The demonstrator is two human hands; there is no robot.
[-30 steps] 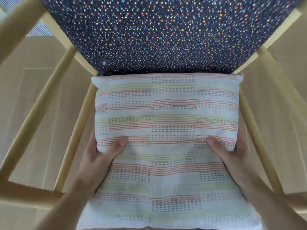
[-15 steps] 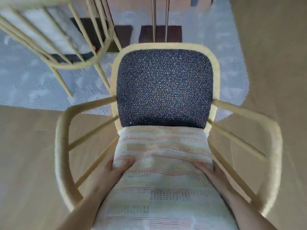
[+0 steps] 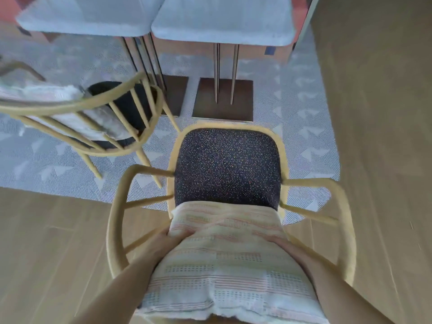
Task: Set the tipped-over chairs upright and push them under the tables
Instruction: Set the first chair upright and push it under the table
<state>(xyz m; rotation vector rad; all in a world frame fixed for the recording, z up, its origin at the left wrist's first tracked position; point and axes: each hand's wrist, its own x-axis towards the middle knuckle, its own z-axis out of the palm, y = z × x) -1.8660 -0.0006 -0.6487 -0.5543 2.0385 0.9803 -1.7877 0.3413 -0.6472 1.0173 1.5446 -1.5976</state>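
Observation:
A pale wooden armchair (image 3: 346,218) with a dark speckled seat (image 3: 228,167) stands upright right below me, facing two grey-topped tables (image 3: 222,17). A striped cushion (image 3: 224,260) leans against its backrest. My left hand (image 3: 163,244) grips the cushion's left edge and my right hand (image 3: 292,250) grips its right edge. The chair's front sits on the rug, short of the right table's brown base (image 3: 223,99). A second chair of the same kind (image 3: 93,127) stands to the left, near the left table, with a light cushion on it.
A grey patterned rug (image 3: 304,127) lies under the tables and ends in a curved edge at the right. Wooden floor (image 3: 374,136) runs along the right and the near left. Thin metal table legs (image 3: 225,73) rise from the flat bases.
The view has pulled back and up from a close look at the cushion. The whole chair, the tables and the second chair have come into sight. Both hands stay on the cushion.

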